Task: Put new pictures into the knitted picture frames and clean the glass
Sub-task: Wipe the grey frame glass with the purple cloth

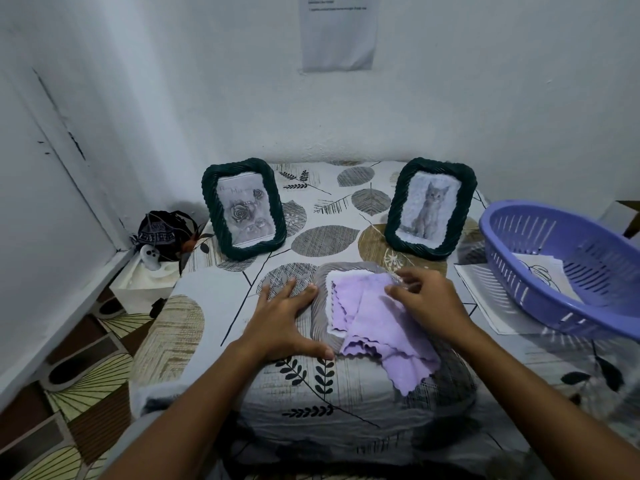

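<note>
A grey knitted frame [318, 318] lies flat on the leaf-patterned tablecloth, mostly covered by a purple cloth [377, 320]. My right hand [427, 301] is on the cloth over the frame's far right part, fingers bent and gathering the fabric. Flat on the table against the frame's left edge lies my left hand [282, 322], fingers straight, thumb at the near corner. Two dark green knitted frames stand upright at the back: the left one [244, 209] shows a rose picture, the right one [429, 209] a kitten picture.
A purple plastic basket [540, 271] with paper in it stands tilted at the right, over a printed sheet [485, 303]. Left of the table, a dark bag [162, 233] sits on a white box [145, 282]. Walls close in behind and on the left.
</note>
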A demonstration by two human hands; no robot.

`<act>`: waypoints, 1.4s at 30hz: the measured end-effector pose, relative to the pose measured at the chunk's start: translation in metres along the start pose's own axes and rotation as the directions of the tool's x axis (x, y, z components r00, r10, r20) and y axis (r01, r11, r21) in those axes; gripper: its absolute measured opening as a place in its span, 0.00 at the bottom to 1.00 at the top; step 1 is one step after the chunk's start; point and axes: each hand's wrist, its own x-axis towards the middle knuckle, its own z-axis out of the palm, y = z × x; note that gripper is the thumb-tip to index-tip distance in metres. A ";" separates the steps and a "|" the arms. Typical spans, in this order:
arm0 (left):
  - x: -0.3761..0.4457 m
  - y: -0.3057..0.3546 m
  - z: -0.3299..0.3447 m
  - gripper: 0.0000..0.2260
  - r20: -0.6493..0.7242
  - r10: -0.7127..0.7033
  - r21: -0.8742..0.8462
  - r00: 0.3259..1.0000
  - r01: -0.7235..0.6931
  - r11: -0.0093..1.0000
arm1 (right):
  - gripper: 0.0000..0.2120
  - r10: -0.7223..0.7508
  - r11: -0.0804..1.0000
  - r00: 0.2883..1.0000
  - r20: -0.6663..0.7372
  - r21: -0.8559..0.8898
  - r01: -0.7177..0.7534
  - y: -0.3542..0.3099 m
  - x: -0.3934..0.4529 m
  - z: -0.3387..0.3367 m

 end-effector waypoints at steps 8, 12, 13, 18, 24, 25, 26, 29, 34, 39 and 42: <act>0.002 -0.005 0.001 0.66 0.004 0.016 0.011 1.000 -0.016 1.000 | 0.15 0.363 0.903 0.903 0.230 0.153 -0.402 -0.001 0.006 -0.006; 0.000 -0.001 -0.001 0.66 0.005 0.030 0.020 1.000 -0.030 0.999 | 0.17 0.388 0.834 0.876 0.286 0.297 -0.466 -0.008 0.009 -0.007; -0.001 -0.001 -0.002 0.66 0.006 0.034 0.022 0.999 -0.034 0.999 | 0.17 0.386 0.823 0.875 0.292 0.320 -0.470 -0.010 0.009 -0.007; -0.003 0.002 -0.004 0.64 0.029 0.052 0.028 0.998 -0.053 0.998 | 0.09 0.318 0.773 0.885 0.341 0.446 -0.450 -0.019 0.005 -0.007; 0.010 -0.015 -0.010 0.54 0.066 0.020 -0.303 0.998 0.000 0.953 | 0.11 0.247 0.552 0.849 0.467 0.653 -0.519 -0.028 0.003 -0.008; 0.011 -0.017 -0.013 0.49 0.021 0.032 -0.439 0.999 -0.020 0.898 | 0.13 0.225 0.514 0.847 0.482 0.679 -0.523 -0.030 0.004 -0.008; 0.011 -0.016 -0.016 0.43 -0.053 0.022 -0.544 0.998 -0.047 0.838 | 0.15 0.201 0.484 0.847 0.492 0.702 -0.523 -0.033 0.005 -0.008; 0.006 -0.006 -0.026 0.21 -0.166 -0.127 -0.784 0.978 -0.053 0.618 | 0.22 0.132 0.393 0.853 0.505 0.764 -0.513 -0.046 0.008 -0.001; -0.008 -0.009 -0.042 0.15 0.200 -0.231 -0.969 0.952 0.226 0.096 | 0.24 -0.007 0.270 0.847 0.532 0.816 -0.511 -0.084 0.011 0.028; -0.027 -0.039 -0.068 0.14 0.181 -0.248 -0.980 0.952 0.152 -0.129 | 0.28 -0.117 0.241 0.818 0.563 0.815 -0.527 -0.121 0.017 0.077; -0.036 -0.062 -0.085 0.14 0.146 -0.291 -0.987 0.946 0.122 -0.101 | 0.27 -0.101 0.244 0.806 0.583 0.800 -0.548 -0.135 0.025 0.108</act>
